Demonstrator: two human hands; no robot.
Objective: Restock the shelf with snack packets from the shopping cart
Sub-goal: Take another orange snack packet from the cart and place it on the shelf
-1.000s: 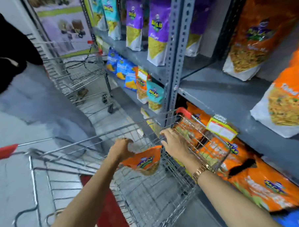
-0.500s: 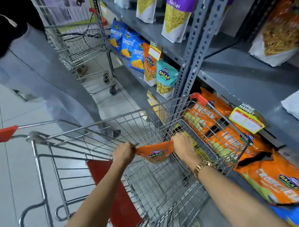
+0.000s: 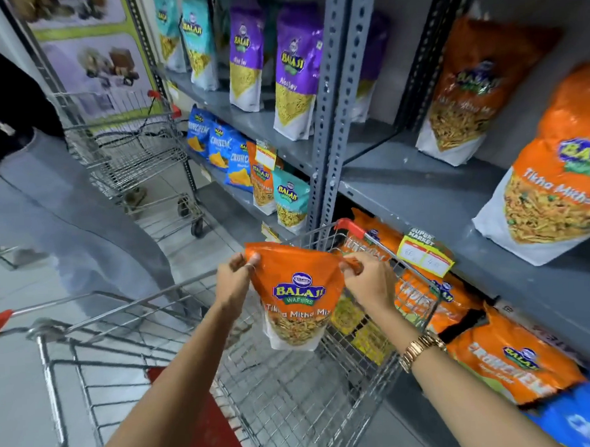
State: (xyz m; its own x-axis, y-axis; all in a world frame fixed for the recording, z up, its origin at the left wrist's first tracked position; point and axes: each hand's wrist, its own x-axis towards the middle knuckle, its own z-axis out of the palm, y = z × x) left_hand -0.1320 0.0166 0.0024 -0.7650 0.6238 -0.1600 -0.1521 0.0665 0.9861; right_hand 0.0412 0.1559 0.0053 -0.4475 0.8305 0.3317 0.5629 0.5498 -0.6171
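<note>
Pinching orange packet (image 3: pixel 298 292) upright — left hand (image 3: pixel 231 287), right hand (image 3: pixel 369 282) at top corners.

I see a glossy plastic packet (image 3: pixel 298 290), a shiny wire-metal cart (image 3: pixel 295 409), a matt grey painted metal shelf (image 3: pixel 455 209), and a gold metal watch (image 3: pixel 422 348).

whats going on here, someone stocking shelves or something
A person is restocking snacks. Both hands hold one orange Tikha Mitha Mix packet by its top corners, left hand and right hand, upright above the shopping cart. It is not yet on the grey shelf to the right, where matching orange packets stand.
</note>
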